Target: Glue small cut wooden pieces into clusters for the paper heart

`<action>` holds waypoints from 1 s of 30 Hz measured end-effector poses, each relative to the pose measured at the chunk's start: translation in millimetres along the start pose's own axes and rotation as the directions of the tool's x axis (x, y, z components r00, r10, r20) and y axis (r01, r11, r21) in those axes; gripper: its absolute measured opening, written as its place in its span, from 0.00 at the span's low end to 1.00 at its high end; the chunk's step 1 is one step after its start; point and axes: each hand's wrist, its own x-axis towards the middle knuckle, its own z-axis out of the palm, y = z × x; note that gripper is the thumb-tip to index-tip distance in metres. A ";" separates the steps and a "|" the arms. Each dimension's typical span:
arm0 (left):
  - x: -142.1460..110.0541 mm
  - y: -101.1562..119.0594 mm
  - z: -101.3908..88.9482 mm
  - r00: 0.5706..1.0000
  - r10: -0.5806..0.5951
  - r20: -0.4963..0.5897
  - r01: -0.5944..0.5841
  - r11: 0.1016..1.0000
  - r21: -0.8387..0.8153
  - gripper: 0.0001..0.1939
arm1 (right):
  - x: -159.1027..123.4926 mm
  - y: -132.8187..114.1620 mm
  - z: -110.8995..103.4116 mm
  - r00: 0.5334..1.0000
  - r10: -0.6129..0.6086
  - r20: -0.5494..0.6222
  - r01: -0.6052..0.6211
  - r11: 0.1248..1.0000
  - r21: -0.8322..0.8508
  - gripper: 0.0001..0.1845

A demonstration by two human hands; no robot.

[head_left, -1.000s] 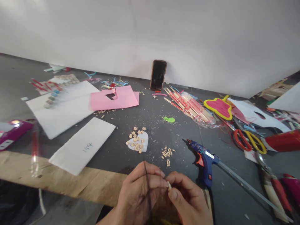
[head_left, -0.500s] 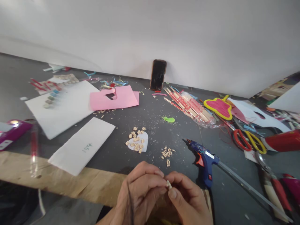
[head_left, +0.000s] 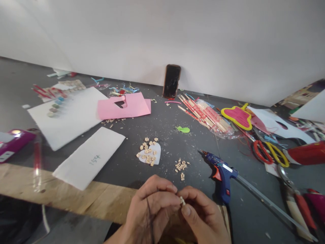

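Note:
My left hand (head_left: 154, 210) and my right hand (head_left: 203, 215) meet at the table's front edge, fingertips pinched together. Between them is a small cluster of pale wooden pieces (head_left: 182, 201), partly hidden by the fingers. Beyond the hands lies a loose heap of short cut wooden bits (head_left: 180, 165). To its left, a white paper heart (head_left: 157, 156) carries several little flower-shaped clusters (head_left: 148, 154) of the same wood. A blue hot glue gun (head_left: 224, 178) with an orange trigger rests right of my right hand, a long clear glue stick (head_left: 269, 201) trailing behind it.
A white foam sheet (head_left: 88, 161), a larger white sheet (head_left: 73, 118) and pink paper (head_left: 134, 106) lie left. A phone (head_left: 171, 81) leans on the wall. Bundled sticks (head_left: 205, 115), scissors (head_left: 262, 152) and pliers (head_left: 303, 206) lie right. A green scrap (head_left: 183, 129) lies mid-table.
Both hands stay in nearly the same place, still pinching the small wooden cluster. Only slight finger and wrist movement shows; the things on the table have not moved.

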 end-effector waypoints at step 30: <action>1.3 -5.6 -1.4 0.996 0.093 -0.006 -0.093 0.993 0.069 0.06 | 1.3 0.2 0.5 1.000 -0.014 -0.004 0.013 0.999 -0.032 0.12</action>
